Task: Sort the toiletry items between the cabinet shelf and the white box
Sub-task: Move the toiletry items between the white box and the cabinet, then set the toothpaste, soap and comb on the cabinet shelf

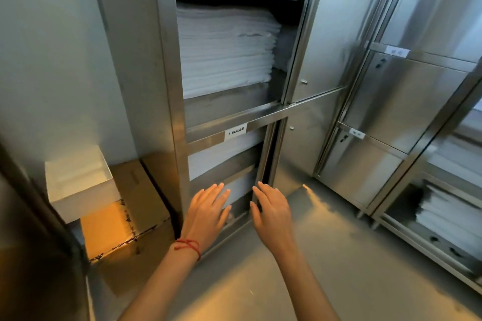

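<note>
The tall stainless-steel cabinet (167,86) stands open on its left half, and its upper shelf holds a thick stack of folded white linen (227,49), with more white cloth on the shelf above it. Below a crossbar carrying a small white printed label (236,131), the lower compartment (224,164) also holds flat white folded material, though what exactly lies at its bottom is too dim to tell. To the left of the cabinet, an open-topped white rectangular box (78,185) sits on top of a brown cardboard carton (125,214) on the floor; the box's inside looks white and its contents cannot be made out. No toiletry item can be picked out on the shelves or in the box. The left hand (208,210), with a red string bracelet (188,245) at the wrist, is held flat with fingers straight and slightly spread in front of the lower compartment, holding nothing. The right hand (271,210) is just beside it, also flat with fingers extended, its fingertips near the edge of the lower sliding door (268,151). The white box lies well apart to the left of both hands.
</note>
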The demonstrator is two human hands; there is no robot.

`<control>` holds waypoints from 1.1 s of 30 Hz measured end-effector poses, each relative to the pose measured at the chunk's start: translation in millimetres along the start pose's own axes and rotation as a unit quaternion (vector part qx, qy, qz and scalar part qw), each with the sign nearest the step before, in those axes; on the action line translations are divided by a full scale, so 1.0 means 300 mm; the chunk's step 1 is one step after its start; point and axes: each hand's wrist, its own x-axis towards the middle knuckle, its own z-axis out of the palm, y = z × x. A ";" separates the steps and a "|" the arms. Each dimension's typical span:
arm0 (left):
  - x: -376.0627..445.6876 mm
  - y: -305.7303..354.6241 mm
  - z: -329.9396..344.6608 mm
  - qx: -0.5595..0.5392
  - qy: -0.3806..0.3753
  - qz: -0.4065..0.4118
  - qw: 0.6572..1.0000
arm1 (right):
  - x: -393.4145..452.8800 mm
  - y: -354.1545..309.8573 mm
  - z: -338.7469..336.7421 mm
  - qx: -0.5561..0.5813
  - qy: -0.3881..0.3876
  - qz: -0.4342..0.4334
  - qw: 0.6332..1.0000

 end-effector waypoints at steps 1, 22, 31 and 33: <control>0.008 0.016 0.010 -0.004 -0.007 -0.004 1.000 | 0.001 0.018 -0.003 -0.001 -0.003 0.001 1.000; 0.250 0.329 0.333 0.012 -0.030 -0.065 0.997 | 0.125 0.525 -0.032 0.033 -0.034 -0.051 0.998; 0.351 0.306 0.467 0.019 -0.042 -0.074 0.996 | 0.222 0.637 0.065 0.054 -0.050 -0.048 0.996; 0.371 0.280 0.505 0.016 -0.044 -0.078 0.996 | 0.250 0.656 0.108 0.055 -0.055 -0.047 0.996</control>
